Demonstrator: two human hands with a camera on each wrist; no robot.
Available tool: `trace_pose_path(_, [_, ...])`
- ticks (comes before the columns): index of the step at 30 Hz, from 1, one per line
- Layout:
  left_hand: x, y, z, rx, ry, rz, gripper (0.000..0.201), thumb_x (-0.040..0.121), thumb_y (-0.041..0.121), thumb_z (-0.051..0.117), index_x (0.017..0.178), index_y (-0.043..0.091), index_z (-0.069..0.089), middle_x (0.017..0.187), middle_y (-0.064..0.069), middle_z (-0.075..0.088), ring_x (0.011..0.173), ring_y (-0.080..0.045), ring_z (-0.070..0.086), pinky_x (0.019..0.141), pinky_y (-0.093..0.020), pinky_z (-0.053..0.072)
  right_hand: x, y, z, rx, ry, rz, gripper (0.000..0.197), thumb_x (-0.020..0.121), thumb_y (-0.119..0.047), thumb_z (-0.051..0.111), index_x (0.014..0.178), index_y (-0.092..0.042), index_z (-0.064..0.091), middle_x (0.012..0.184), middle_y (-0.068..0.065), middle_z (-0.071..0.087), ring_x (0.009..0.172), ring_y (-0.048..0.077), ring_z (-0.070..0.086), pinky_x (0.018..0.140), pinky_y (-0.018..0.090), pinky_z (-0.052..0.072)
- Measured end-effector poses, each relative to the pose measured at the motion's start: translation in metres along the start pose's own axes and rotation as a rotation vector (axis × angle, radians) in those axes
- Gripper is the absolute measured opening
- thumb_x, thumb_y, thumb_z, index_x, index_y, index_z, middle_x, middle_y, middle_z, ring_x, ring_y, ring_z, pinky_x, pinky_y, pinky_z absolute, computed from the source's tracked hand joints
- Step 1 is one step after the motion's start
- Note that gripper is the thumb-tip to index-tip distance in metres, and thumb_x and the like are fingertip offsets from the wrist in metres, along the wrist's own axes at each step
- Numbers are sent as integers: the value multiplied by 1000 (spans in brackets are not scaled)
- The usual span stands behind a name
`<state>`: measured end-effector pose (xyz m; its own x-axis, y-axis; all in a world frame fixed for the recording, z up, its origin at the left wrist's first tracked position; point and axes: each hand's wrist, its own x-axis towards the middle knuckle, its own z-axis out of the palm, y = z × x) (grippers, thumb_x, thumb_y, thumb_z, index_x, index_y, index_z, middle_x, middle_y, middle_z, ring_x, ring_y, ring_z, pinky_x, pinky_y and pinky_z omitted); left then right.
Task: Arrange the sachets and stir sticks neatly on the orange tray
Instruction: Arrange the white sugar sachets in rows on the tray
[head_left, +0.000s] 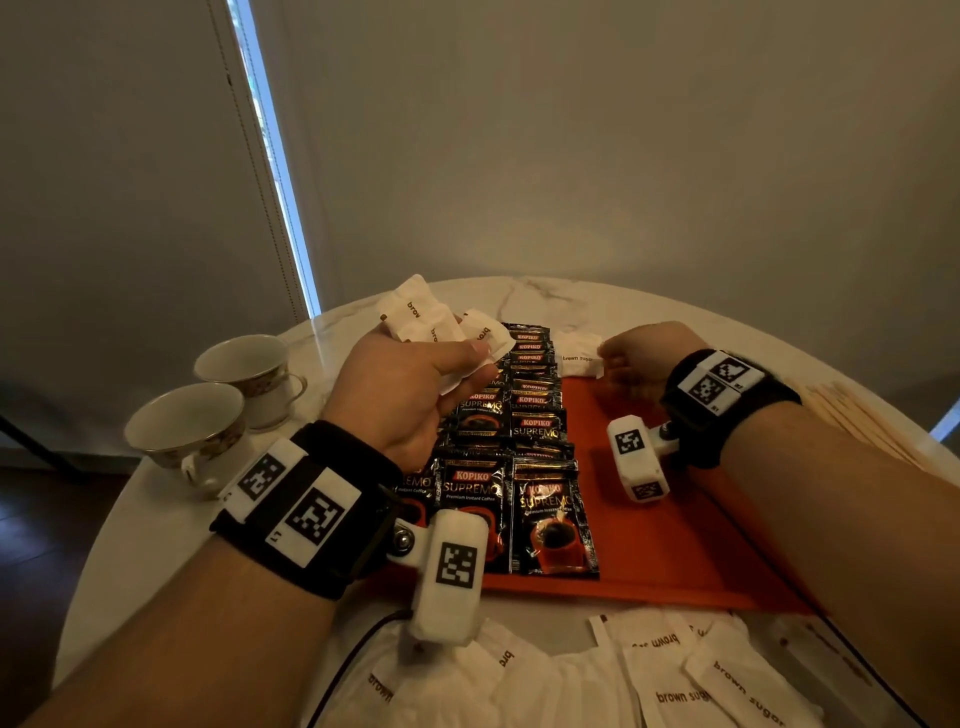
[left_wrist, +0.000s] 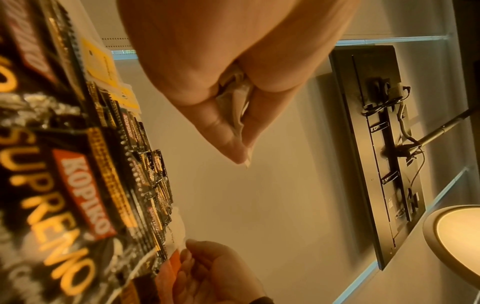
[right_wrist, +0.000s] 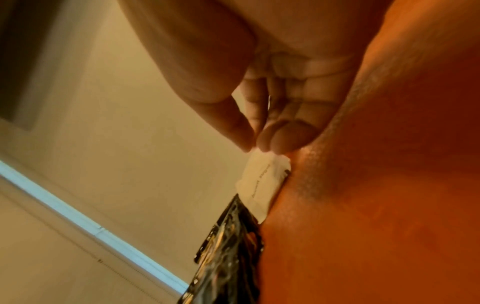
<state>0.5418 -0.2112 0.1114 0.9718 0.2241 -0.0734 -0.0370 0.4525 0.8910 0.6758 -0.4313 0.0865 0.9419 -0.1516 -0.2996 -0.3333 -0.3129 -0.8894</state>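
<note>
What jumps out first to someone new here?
The black coffee sachets lined in overlapping rows on the left part of the orange tray. Next, the left hand holding a bunch of white sugar sachets above them, while the right hand pinches one sugar sachet at the tray's far edge.
</note>
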Motion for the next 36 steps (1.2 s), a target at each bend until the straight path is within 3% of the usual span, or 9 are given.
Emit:
trace_pose_path(5, [-3,-2,2,43,-12,-42,29,88,-16,66,112,0,63,112,-17,72,94,-29,76,63,-27,63,-10,1,9,-21,-139,38,13,95,-7,65,104,-1,72,113,16,73,94,27,65,101,47,54])
trace_pose_path(8, [-6,-3,4,39,-36,-63,33,90,-18,61,119,-3,62,115,-19,70,98,-30,74,63,-28,64,-14,-2,7,3,-148,40,15,98,-3,58,100,-4,72,115,16,71,94,25,62,102,42,54])
trace_pose_path(13, [-10,0,5,40,-107,-114,27,92,-18,57,111,0,64,109,-18,73,91,-31,78,69,-38,66,-50,-11,0,71,-248,-144,15,93,-27,71,95,-12,75,91,4,72,63,13,52,60,28,44])
trace_pose_path(16, [-14,-3,6,87,-151,-100,28,91,-15,61,112,3,63,113,-21,74,95,-33,78,73,-42,66,-88,-9,1,95,-446,-270,38,75,-47,78,95,-15,75,80,-3,69,62,11,53,59,27,40])
trace_pose_path(19, [-17,-7,6,167,-192,-66,29,89,-9,69,114,4,64,113,-19,75,97,-33,77,73,-40,65,-110,4,8,92,-461,-425,33,64,-40,82,87,-17,75,79,-1,70,66,12,58,59,28,48])
trace_pose_path(25, [-17,-6,6,218,-177,-58,21,91,-5,69,109,5,67,99,-14,78,84,-22,78,67,-36,65,-112,15,10,496,-399,-422,26,80,-14,75,103,-6,66,105,16,75,87,28,74,76,42,61])
trace_pose_path(29, [-16,-3,9,177,-138,-65,8,95,4,69,102,7,70,82,-8,72,65,-16,70,56,-28,62,-115,13,10,500,-402,-453,27,76,-18,74,102,-9,68,93,10,74,73,20,70,59,29,56])
trace_pose_path(33, [-20,-2,9,270,-205,-82,42,77,37,80,108,9,73,81,-5,71,59,-11,61,50,-22,53,-120,15,13,395,-417,-483,14,87,-11,71,101,-6,70,77,6,72,52,10,59,46,21,46])
trace_pose_path(36, [-23,-5,9,345,-243,-79,32,85,24,79,111,6,73,87,-7,74,61,-10,61,49,-20,50,-122,15,13,344,-412,-482,12,94,-17,67,98,-9,73,74,3,72,53,9,59,47,21,44])
